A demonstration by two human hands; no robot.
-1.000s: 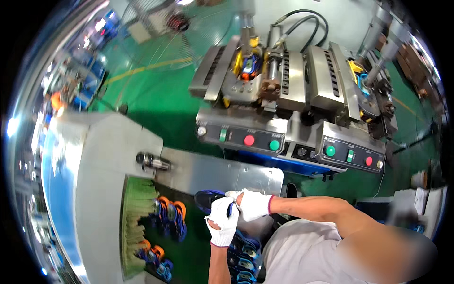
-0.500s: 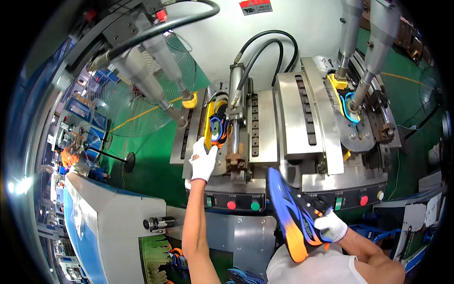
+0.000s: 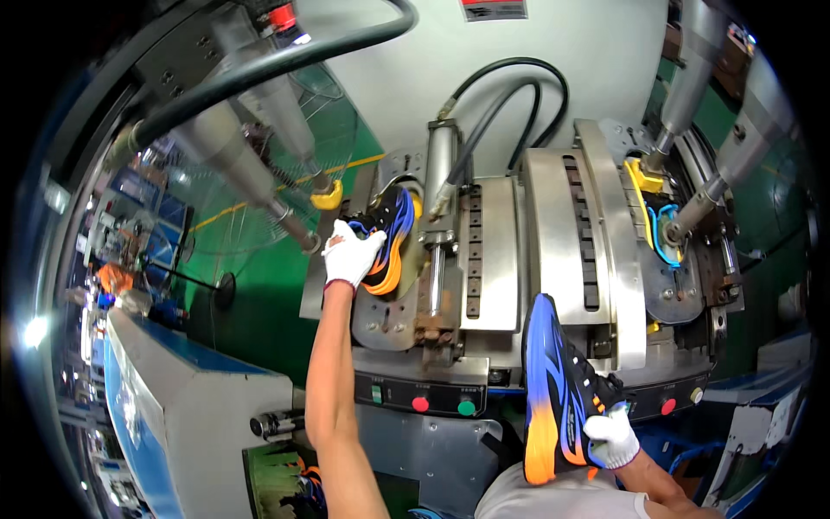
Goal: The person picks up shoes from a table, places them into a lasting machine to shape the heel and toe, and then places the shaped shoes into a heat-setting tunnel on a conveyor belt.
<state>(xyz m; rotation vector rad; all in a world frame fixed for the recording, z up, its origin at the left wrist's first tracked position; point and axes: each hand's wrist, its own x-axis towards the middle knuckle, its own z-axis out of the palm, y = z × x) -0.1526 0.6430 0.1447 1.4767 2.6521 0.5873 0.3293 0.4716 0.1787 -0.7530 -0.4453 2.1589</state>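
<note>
My left hand (image 3: 353, 254), in a white glove, is closed round a black running shoe (image 3: 396, 246) with a blue and orange sole. That shoe is tipped on its side at the left station of the press, over a metal plate (image 3: 380, 324). Low on the right, my gloved right hand (image 3: 614, 437) grips a second running shoe (image 3: 553, 402) by its collar. Its toe points up and its blue-to-orange sole faces left. At the right station, a shoe with light blue edging (image 3: 666, 232) sits under the metal press rods (image 3: 692, 212).
Two steel rods with a yellow pad (image 3: 327, 197) slant down beside my left hand. A hydraulic cylinder (image 3: 438, 208) stands right of it. Red and green buttons (image 3: 443, 405) line the front panel. More shoes lie in an opening (image 3: 307, 489) at lower left.
My left hand has pulled the left shoe out from between the yellow pads and tipped it sole-right. The second shoe in my right hand has shifted slightly right and stands more upright.
</note>
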